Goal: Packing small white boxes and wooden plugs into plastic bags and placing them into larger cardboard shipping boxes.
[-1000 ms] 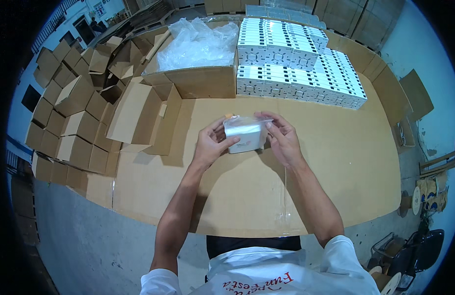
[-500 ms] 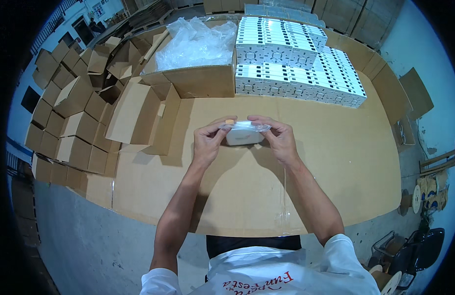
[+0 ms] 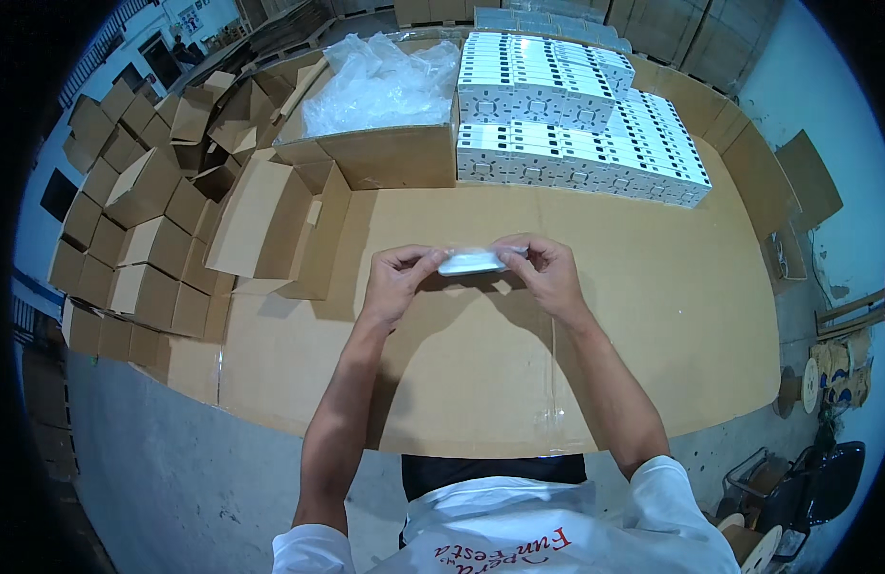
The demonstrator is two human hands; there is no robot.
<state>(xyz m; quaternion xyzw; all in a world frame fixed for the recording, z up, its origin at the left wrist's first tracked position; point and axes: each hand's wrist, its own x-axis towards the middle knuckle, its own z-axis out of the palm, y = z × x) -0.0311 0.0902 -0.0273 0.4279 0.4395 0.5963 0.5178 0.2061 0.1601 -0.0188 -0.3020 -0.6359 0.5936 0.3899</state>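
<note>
A flat white item in a clear plastic bag (image 3: 473, 263) is held up over the middle of the cardboard-covered table (image 3: 461, 383). My left hand (image 3: 396, 281) pinches the bag's left end between thumb and fingers. At the other end, my right hand (image 3: 547, 275) grips it the same way. The item looks thin from here, with its long edge toward me; what exactly it is cannot be made out. Shadows of both hands fall on the cardboard below.
An opened brown carton (image 3: 280, 225) stands left of my hands, beside stacked small cartons (image 3: 146, 263). Behind are a large box (image 3: 385, 158) filled with clear plastic bags (image 3: 380, 86) and rows of white printed boxes (image 3: 576, 143). A cardboard wall (image 3: 748, 177) edges the right side.
The bagged item has tilted, so a thinner side now faces me. My hands have turned slightly with it, and the orange spot by the left fingers no longer shows.
</note>
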